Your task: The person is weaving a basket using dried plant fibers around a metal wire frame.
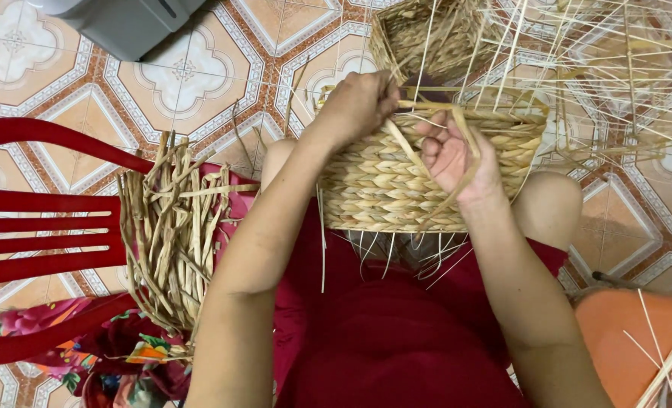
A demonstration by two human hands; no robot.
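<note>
The left hand and right hand each pinch, seemingly, tan straw strands at the half-woven, pale straw basket's far rim.

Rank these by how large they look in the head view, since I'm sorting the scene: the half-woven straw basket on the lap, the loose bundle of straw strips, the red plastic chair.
1. Red plastic chair, cut off by the frame.
2. Half-woven straw basket.
3. Loose bundle of straw strips, close to the basket; unsure.

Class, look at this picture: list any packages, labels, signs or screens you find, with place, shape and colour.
None show. Nearest to a container: the half-woven straw basket on the lap, rounded, pale tan, held by both hands; a second straw basket stands on the tiled floor behind it.
</note>
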